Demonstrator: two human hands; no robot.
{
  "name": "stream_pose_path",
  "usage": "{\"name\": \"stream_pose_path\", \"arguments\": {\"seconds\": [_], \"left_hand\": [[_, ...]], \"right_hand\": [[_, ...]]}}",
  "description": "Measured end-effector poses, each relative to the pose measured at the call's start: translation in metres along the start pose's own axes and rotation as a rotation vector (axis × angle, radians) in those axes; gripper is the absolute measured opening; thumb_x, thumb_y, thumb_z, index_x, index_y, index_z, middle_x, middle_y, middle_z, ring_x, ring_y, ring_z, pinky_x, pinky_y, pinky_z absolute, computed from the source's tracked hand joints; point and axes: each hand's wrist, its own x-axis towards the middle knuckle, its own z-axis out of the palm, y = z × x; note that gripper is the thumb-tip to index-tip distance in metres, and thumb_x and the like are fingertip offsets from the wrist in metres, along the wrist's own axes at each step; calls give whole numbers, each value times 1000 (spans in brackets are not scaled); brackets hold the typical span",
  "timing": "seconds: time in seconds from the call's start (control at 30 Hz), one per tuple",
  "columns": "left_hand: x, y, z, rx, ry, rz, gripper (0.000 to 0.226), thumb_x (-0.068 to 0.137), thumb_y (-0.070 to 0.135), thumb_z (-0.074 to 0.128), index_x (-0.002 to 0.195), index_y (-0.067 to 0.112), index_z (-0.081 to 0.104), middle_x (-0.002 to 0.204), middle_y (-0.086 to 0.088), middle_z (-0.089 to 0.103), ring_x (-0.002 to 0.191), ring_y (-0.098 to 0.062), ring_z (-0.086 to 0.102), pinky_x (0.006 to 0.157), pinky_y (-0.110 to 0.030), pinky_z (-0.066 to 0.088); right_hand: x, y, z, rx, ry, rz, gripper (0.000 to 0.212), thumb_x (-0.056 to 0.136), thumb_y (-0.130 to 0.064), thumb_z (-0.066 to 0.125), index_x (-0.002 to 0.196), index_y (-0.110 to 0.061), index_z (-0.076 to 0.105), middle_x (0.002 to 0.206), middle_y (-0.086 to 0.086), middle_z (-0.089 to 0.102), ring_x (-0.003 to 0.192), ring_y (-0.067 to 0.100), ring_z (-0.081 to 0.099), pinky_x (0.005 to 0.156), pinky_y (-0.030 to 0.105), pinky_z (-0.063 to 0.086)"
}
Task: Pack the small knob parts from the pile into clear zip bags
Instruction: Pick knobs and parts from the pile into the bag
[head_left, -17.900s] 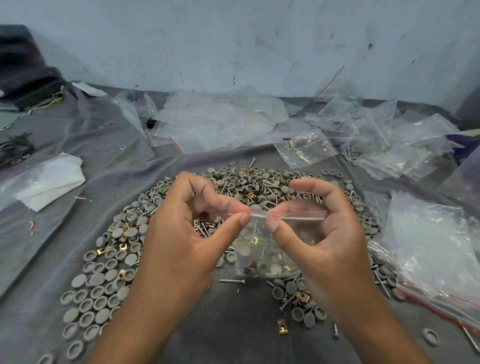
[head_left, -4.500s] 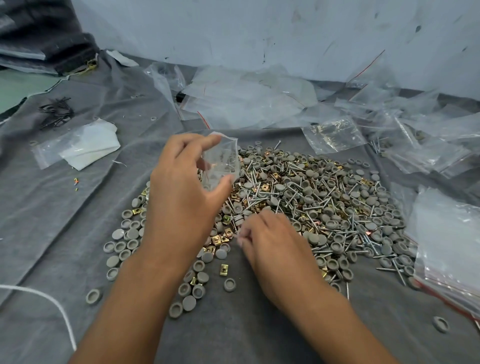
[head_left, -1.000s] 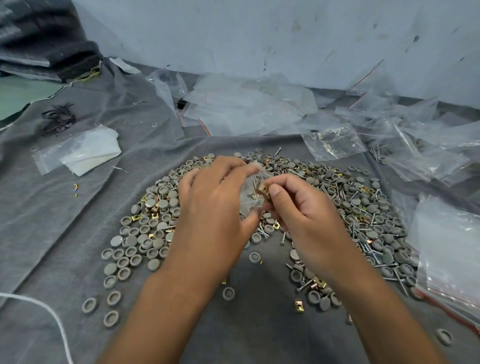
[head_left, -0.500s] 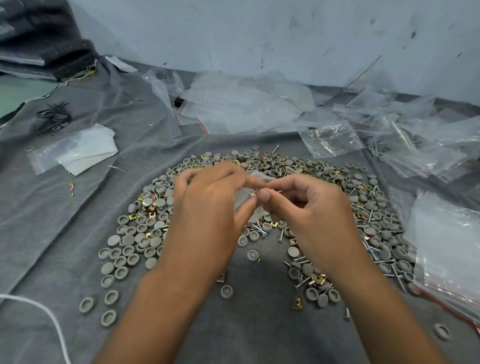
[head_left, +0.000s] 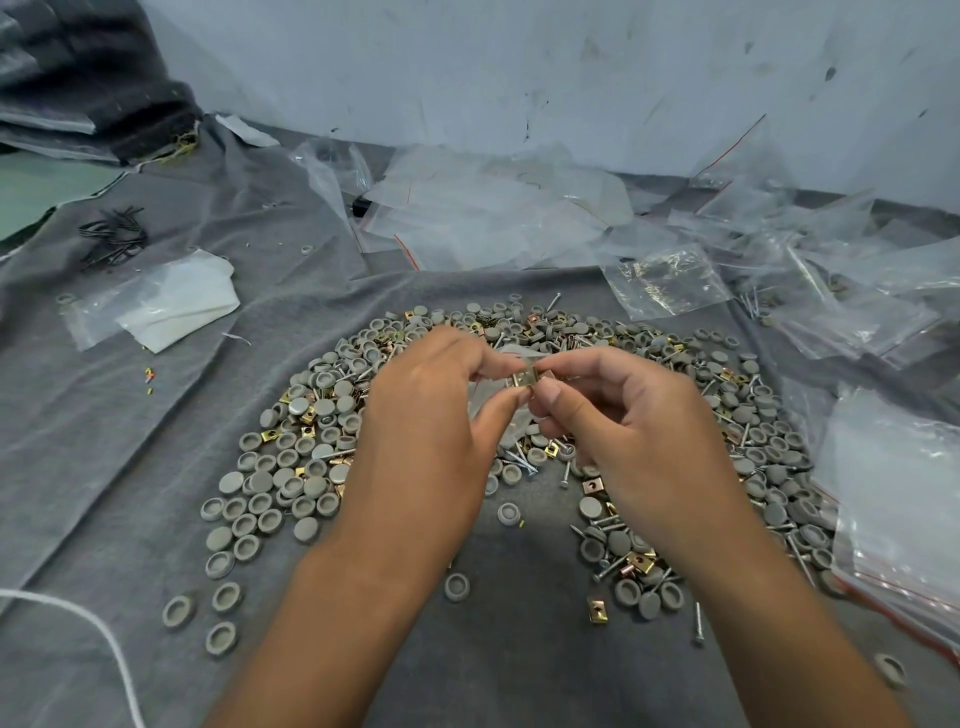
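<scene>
While the left hand (head_left: 431, 410) pinches the mouth of a small clear bag (head_left: 501, 410) above the pile (head_left: 332, 441), the right hand (head_left: 618, 421) pinches a brass clip (head_left: 528, 375) at its opening; the film (thin, slippery) looks best held by its rim.

This looks like a small workshop packing station. A grey cloth (head_left: 130, 415) covers the counter, with a heap of grey caps, screws and brass clips (head_left: 322, 441) in the middle. Clear zip bags (head_left: 493, 218) lie scattered far and right against a scuffed wall (head_left: 519, 62).
</scene>
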Motion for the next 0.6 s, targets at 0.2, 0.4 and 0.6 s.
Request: {"name": "stream_pose_path", "arguments": {"seconds": [0.2, 0.4, 0.6], "left_hand": [[0, 0, 1, -43, -29, -67, 7, 86, 33, 76, 89, 30, 70, 87, 19, 61, 84, 9, 55, 75, -1, 35], [2, -7, -1, 81, -90, -90, 13, 86, 33, 77, 97, 32, 70, 93, 21, 56, 88, 1, 53, 75, -10, 32], [2, -5, -2, 95, -71, -45, 39, 82, 36, 79, 119, 27, 69, 105, 17, 58, 97, -1, 53, 86, -13, 34]], "right_hand": [[-9, -6, 7, -405, 196, -325, 10, 91, -31, 74, 99, -24, 71, 78, -22, 64, 78, -7, 63, 67, 1, 42], [-6, -1, 5, -377, 221, -302, 9, 94, -27, 71, 103, -25, 73, 88, -19, 67, 87, -2, 63, 73, 4, 43], [-2, 2, 6, -312, 214, -260, 15, 97, -19, 67, 110, -24, 73, 100, -16, 67, 96, 3, 64, 79, 10, 46]]}}
